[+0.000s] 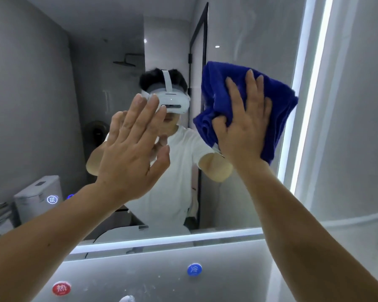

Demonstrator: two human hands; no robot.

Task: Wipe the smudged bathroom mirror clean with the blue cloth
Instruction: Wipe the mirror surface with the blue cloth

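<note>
Presses blue cloth (278, 110) flat to mirror (109, 68) near its right edge under right hand (246, 129), fingers straight. Holds left hand (131, 149) spread and empty at mirror's centre. Judged under way: leaves faint streaks (242, 27) toward upper right corner unwiped.

Upper left: bare mirror (52, 83), open for my hands.
Middle: my left hand (131, 149) stands in the way, near my right hand (244, 127) pressing the cloth (277, 105).
Right: side light strip (310, 94) just beside the cloth; hardly any room.
Below: bottom light strip (162, 240) bounds the glass.
</note>
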